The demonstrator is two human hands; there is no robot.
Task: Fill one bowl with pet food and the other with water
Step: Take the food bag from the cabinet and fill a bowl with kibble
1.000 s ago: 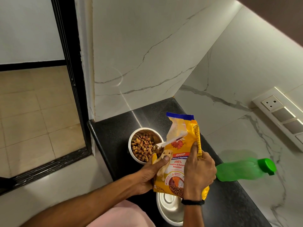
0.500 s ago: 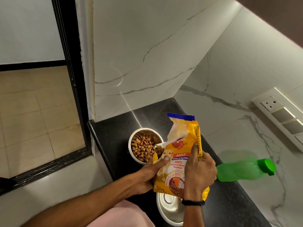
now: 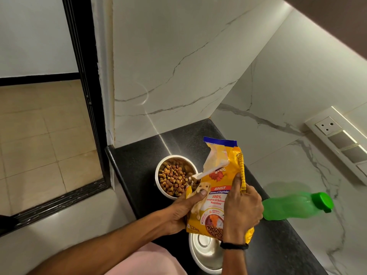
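A yellow pet food bag (image 3: 218, 179) is held upright over the black counter, its torn corner opening tipped toward a steel bowl (image 3: 158, 175) holding brown kibble. A few pieces sit at the bag's opening by the bowl's right rim. My left hand (image 3: 184, 209) grips the bag's left side, thumb on the front. My right hand (image 3: 242, 207) grips its right edge. A second steel bowl (image 3: 202, 253), with nothing in it, sits nearer me, partly hidden under the bag and my right wrist. A green water bottle (image 3: 297, 207) with a green cap lies on its side to the right.
The black counter (image 3: 139, 155) is narrow, with its edge on the left and marble walls behind and to the right. A switch panel (image 3: 341, 141) is on the right wall. A dark door frame (image 3: 83, 96) stands at the left.
Almost nothing has moved. The bag stays tipped at the bowl, and a few kibble pieces have shifted at its opening.
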